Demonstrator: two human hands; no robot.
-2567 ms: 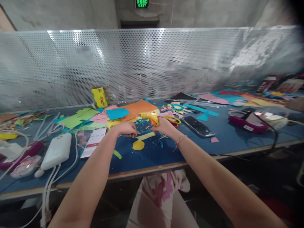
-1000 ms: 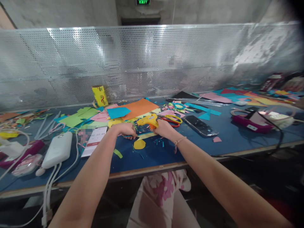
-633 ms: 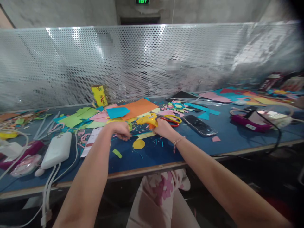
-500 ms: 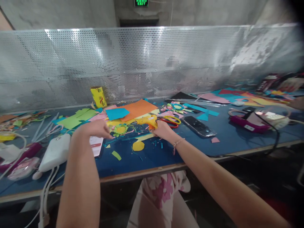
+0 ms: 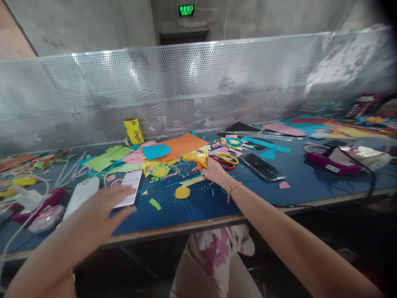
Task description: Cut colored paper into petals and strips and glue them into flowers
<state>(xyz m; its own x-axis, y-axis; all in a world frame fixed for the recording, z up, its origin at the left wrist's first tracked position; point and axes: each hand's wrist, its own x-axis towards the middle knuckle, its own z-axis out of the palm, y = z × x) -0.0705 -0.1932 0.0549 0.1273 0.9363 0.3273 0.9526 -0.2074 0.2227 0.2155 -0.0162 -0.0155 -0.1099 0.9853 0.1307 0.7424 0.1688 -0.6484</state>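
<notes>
My right hand (image 5: 212,170) is wrapped round the handle of a yellow glue gun (image 5: 197,158), whose nozzle points left over the paper scraps. My left hand (image 5: 104,209), a little blurred, has its fingers apart and holds nothing; it hovers over the lower part of a phone (image 5: 132,188) with a lit screen. Between the hands lie a green and yellow paper flower (image 5: 160,171) and a yellow paper disc (image 5: 182,192). Scissors with red and yellow handles (image 5: 228,160) rest just right of the glue gun.
A dark phone (image 5: 262,166) and a purple power strip (image 5: 330,163) lie to the right. On the left are a white power bank (image 5: 82,194) and cables. Orange paper (image 5: 187,145) and a yellow box (image 5: 134,131) stand before a perforated metal screen (image 5: 180,91).
My left hand has moved back and down from beside the flower, and its fingers have spread. My right hand still holds the glue gun. The view has shifted slightly.
</notes>
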